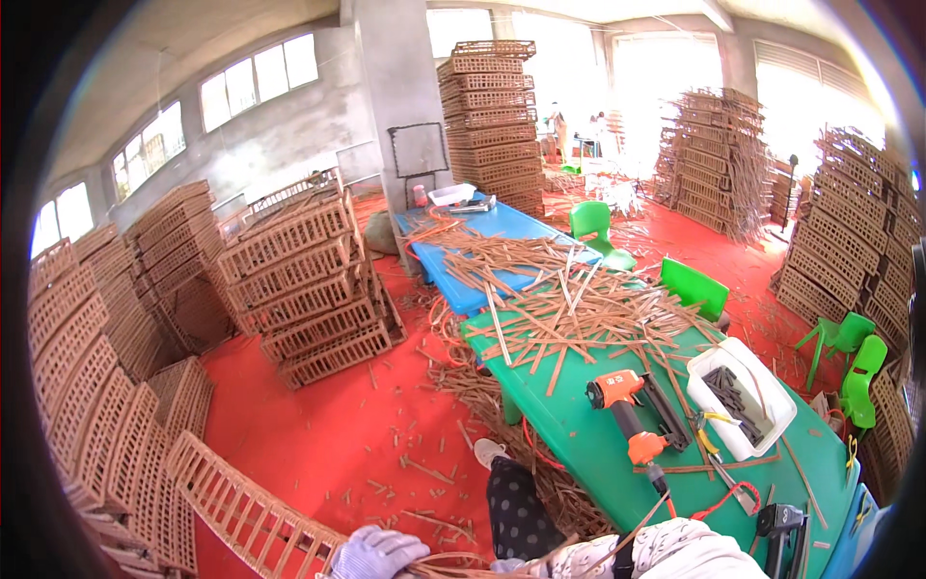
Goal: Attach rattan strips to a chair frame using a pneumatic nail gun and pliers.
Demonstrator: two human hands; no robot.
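At the lower edge, our gloved left hand (378, 553) lies over the near end of a slatted brown frame (258, 494), whose long axis slants away up-left; whether the fingers clamp it, we cannot tell. Our right hand (508, 565), mostly cropped, sits farther from it, grip unclear. Beyond, an orange nail gun (627, 417) lies on a green table (555, 425).

We see a grey pillar (395, 87) at the far side, with windows (256, 82) in the wall to its left. A white tray (451, 195) rests on the far end of the blue tabletop (461, 286). At right, two green chairs (861, 381) stand close together.
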